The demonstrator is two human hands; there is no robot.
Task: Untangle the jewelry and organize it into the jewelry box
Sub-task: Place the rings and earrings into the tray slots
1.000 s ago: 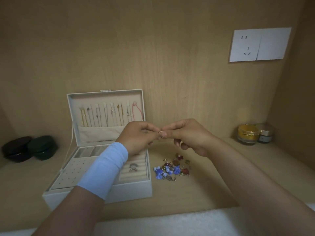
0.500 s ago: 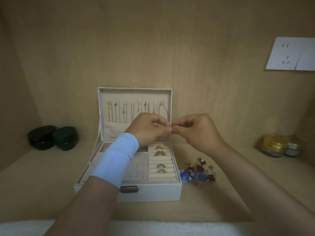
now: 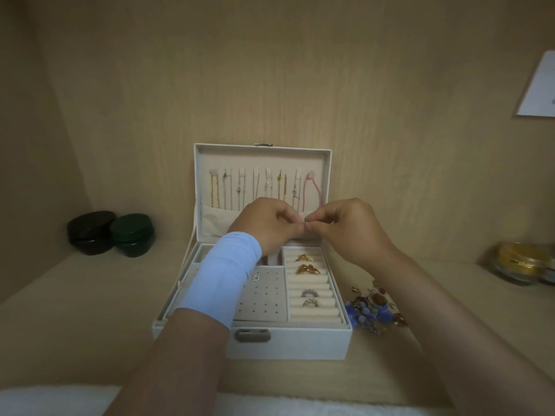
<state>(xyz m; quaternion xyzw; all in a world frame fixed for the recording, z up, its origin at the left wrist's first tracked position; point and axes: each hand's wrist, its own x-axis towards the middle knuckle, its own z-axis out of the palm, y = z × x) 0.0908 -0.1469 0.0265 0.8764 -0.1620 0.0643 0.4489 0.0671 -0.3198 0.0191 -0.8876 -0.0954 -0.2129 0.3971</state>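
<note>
A white jewelry box (image 3: 300, 340) stands open on the wooden shelf, its lid upright with several necklaces (image 3: 258, 187) hanging inside. Rings (image 3: 308, 292) sit in the cushioned rolls on the right side of the tray. My left hand (image 3: 267, 226) and my right hand (image 3: 339, 229) meet above the back of the box, both pinching a small ring (image 3: 304, 225) between fingertips. A tangled pile of loose jewelry (image 3: 372, 310) with blue and red pieces lies on the shelf just right of the box.
Two dark round jars (image 3: 111, 232) stand at the back left. A gold-lidded glass jar (image 3: 519, 262) sits at the far right. A white wall plate (image 3: 540, 91) is on the back panel. A white cloth (image 3: 60, 400) lies along the front edge.
The view has swung right, so the box now sits in the middle. Both hands stay together on the small ring, now over the back of the box.
</note>
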